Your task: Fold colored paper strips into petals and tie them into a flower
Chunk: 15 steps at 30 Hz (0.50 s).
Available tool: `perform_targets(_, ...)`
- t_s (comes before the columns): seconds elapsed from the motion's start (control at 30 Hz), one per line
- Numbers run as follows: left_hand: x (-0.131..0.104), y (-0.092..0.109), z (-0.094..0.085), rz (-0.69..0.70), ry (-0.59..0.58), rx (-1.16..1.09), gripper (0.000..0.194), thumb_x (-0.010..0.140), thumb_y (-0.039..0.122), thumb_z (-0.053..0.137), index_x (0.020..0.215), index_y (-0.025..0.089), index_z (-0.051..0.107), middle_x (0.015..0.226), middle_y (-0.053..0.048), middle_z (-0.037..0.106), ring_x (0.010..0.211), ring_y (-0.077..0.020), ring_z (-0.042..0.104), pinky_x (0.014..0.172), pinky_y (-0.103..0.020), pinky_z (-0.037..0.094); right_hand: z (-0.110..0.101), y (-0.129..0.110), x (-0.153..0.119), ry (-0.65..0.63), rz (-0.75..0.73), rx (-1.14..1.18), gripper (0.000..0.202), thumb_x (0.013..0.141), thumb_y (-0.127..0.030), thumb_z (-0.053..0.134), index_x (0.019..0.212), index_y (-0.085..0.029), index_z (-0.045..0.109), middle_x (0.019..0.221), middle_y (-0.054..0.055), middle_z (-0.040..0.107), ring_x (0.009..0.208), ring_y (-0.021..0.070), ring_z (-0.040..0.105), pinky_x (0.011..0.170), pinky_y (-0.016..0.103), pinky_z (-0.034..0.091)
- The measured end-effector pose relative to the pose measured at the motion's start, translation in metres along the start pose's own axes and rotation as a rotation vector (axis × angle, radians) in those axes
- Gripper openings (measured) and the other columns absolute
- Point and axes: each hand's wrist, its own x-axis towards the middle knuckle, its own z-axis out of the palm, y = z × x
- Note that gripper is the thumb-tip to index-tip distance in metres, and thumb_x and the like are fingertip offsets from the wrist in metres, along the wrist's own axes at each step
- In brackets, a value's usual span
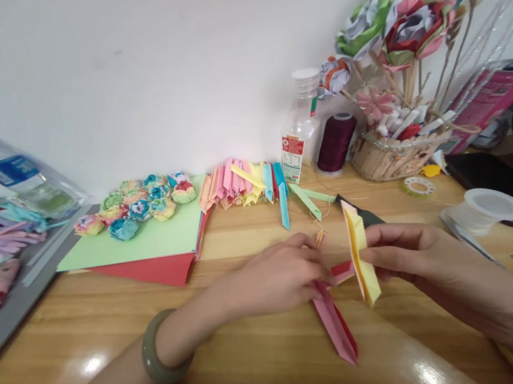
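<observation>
Between the thumb and fingers of my right hand (413,250) is a yellow folded paper piece (364,259), held upright above the wooden table. My left hand (293,275), with a green bangle (151,349) on its wrist, has its fingers curled round the upper end of a pink and red folded paper strip (334,327). Its fingertips partly hide the grip. Another red-pink paper strip (343,271) shows between the two hands. Just beyond them lie light green folded strips (307,199) and a dark folded piece (363,209).
Paper flowers (140,206) sit on light green sheets (112,249) at the left, beside a row of folded paper pieces (239,182). A glass bottle (299,128), purple thread spool (336,143), flower basket (399,153), white spool (482,208) and black phone (508,187) stand or lie right.
</observation>
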Motion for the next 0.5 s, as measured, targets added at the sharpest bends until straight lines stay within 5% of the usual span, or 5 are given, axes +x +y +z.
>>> perform_targets(0.13, 0.001, -0.001, 0.006, -0.134, 0.112, 0.025, 0.017, 0.077, 0.016, 0.049, 0.081, 0.018, 0.066, 0.086, -0.006, 0.065, 0.099, -0.0211, 0.05, 0.088, -0.03, 0.036, 0.001, -0.002, -0.005, -0.034, -0.121, -0.163, 0.022, 0.067, -0.042, 0.062, 0.067, -0.019, 0.064, 0.064, 0.0, 0.063, 0.055, 0.012, 0.054, 0.051, 0.024, 0.044)
perform_targets(0.27, 0.001, 0.002, 0.003, -0.357, 0.274, -0.404, 0.012, 0.069, 0.02, 0.056, 0.077, 0.016, 0.064, 0.077, -0.002, 0.064, 0.074, -0.015, 0.056, 0.067, -0.024, 0.043, 0.007, -0.003, -0.012, -0.055, -0.317, -0.492, 0.02, 0.077, -0.038, 0.054, 0.078, -0.023, 0.067, 0.072, 0.002, 0.065, 0.061, 0.0139, 0.056, 0.051, 0.024, 0.042)
perform_targets(0.5, 0.002, 0.002, -0.001, -0.548, 0.271, -1.189, 0.021, 0.069, 0.031, 0.058, 0.067, 0.011, 0.062, 0.062, -0.004, 0.062, 0.056, -0.0106, 0.057, 0.056, -0.022, 0.045, 0.01, 0.001, -0.01, 0.02, -0.519, -0.644, 0.018, 0.081, -0.029, 0.049, 0.088, -0.023, 0.064, 0.075, 0.002, 0.064, 0.06, 0.013, 0.056, 0.052, 0.023, 0.042)
